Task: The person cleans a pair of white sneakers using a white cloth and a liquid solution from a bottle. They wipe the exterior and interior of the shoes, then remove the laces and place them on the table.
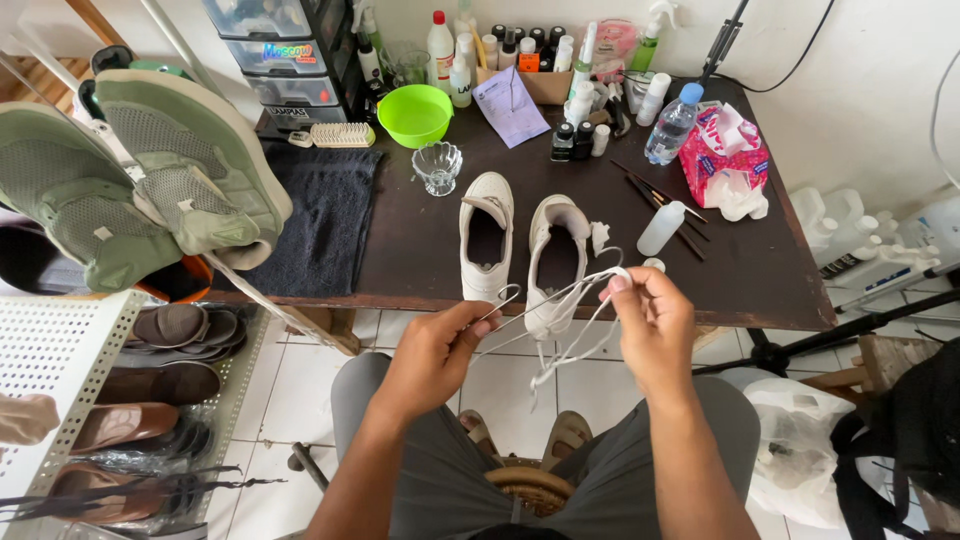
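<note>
Head view: at lower centre, both hands pinch one white shoelace (560, 300) strung loosely between them, the left hand (435, 350) closed on one end, the right hand (650, 320) closed on the bunched rest. Just above, two white sneakers (487, 235) stand laceless side by side on the dark table (400, 250), so relacing looks not yet begun.
</note>
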